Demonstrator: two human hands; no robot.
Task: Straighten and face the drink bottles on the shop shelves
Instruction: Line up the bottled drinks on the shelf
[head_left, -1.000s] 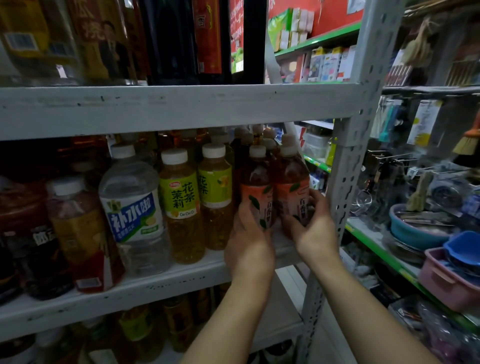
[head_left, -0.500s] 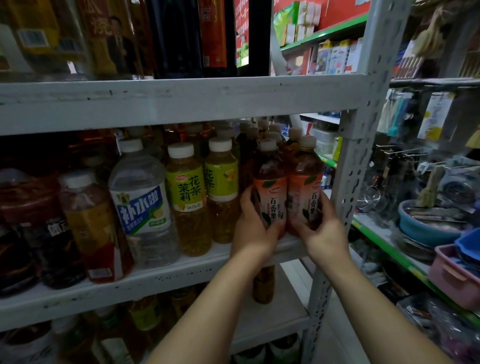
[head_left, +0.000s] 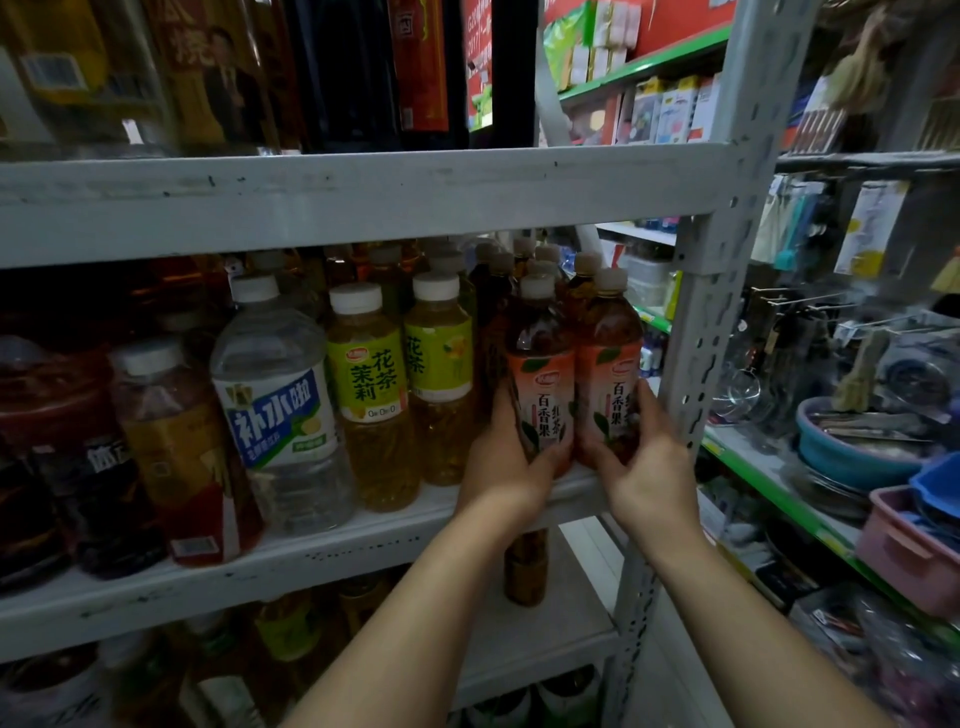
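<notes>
tea bottles (head_left: 543, 395) upright, labels forward, hands (head_left: 506, 467) gripping

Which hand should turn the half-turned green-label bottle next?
Probably the left hand: its orange bottle stands next to the green-label bottle; the right hand, gripping the other orange bottle, is farther.

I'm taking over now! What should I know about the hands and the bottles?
The left hand grips the left passion-fruit tea bottle; the right hand grips the right passion-fruit tea bottle.
Both stand side by side at the right end of the middle shelf, orange labels facing out.
Done: that pair looks faced.
Left: the jasmine tea bottle beside them has its label turned sideways, so it probably needs turning.
</notes>
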